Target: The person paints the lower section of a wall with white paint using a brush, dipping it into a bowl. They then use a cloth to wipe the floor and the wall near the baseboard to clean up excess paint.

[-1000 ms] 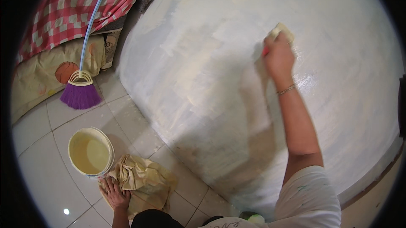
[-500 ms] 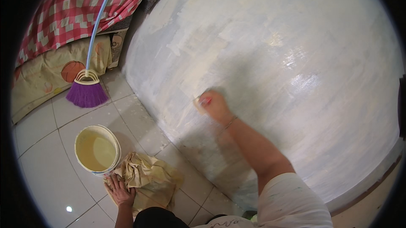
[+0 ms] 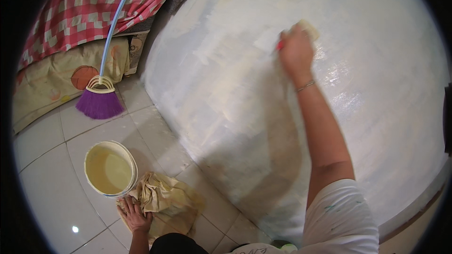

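My right hand [image 3: 296,53] is raised against the upper part of the white-streaked wall [image 3: 226,75], closed around a paintbrush [image 3: 310,29]. Pale bristles show beyond the fingers and a bit of red handle on the other side; the rest is hidden in the grip. Down at the lower left, my left hand [image 3: 135,215] lies flat with fingers apart, on the edge of a crumpled beige cloth [image 3: 174,200]. Just beyond its fingertips stands a white bucket [image 3: 133,159] holding pale yellowish liquid.
A purple broom [image 3: 100,103] with a light blue handle leans on a bed or mattress [image 3: 44,96] at upper left, beside a red checked cloth [image 3: 89,9]. Grey floor tiles [image 3: 47,178] meet the wall along a slanting edge. Wet patches shine on the wall.
My right hand has swept the paintbrush up and to the right across the wall, and the arm is stretched further. My left hand stays on the cloth.
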Demonstrator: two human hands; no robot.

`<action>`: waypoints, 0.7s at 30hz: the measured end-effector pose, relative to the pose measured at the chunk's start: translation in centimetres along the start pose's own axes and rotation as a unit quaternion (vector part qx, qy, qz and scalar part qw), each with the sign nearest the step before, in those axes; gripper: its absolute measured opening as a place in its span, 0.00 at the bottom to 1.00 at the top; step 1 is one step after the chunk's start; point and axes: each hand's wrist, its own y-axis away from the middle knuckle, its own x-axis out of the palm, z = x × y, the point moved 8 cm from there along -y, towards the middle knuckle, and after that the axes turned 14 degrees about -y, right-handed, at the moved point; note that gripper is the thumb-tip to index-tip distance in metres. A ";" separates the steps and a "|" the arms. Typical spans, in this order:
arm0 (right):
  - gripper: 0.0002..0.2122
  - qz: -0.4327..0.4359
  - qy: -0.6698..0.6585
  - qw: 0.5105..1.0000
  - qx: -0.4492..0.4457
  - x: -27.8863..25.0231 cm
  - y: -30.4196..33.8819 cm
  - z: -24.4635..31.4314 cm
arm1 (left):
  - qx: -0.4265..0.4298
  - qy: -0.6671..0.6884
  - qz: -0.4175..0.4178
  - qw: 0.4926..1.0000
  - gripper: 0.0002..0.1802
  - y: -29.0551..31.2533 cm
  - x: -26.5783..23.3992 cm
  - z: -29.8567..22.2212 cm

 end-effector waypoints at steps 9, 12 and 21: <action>0.04 0.319 -0.387 0.863 0.054 16.4 17.5 17.0 | 0.000 0.005 0.021 1.000 0.38 -0.3 -0.2 -0.1; 0.04 0.283 -0.435 0.845 0.132 19.0 15.2 13.0 | 0.001 0.010 0.035 0.999 0.39 -0.5 -0.2 -0.2; 0.05 0.006 -0.180 0.984 0.007 2.3 -8.7 -0.6 | -0.008 0.007 0.052 0.999 0.40 -0.7 -0.5 0.0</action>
